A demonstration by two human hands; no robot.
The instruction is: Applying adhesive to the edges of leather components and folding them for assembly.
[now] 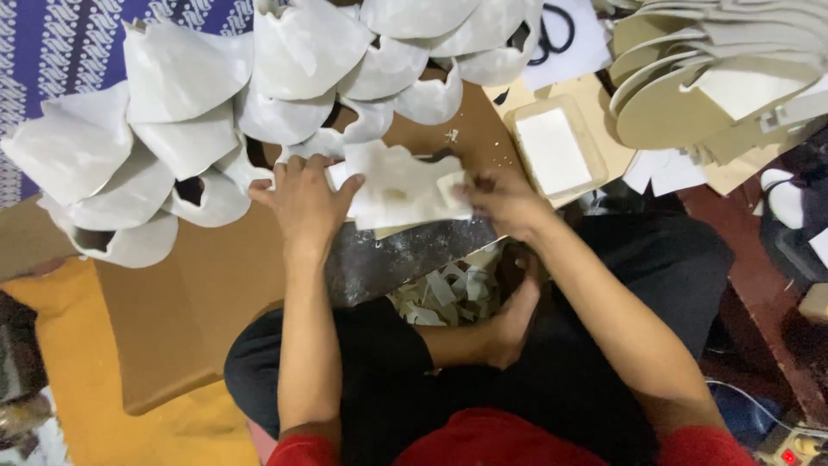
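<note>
The view is evenly and fairly brightly lit from above, with soft light and no hard-edged shadows. The white pieces at the top are close to overexposed, their folds showing only as faint grey shading. The white tray is nearly blown out too. The black trousers and the lower right corner fall into deep shade with little detail. The right hand is slightly motion-blurred, while the left hand is sharper. The wide lens bends and softens the edges, most at the corners.
</note>
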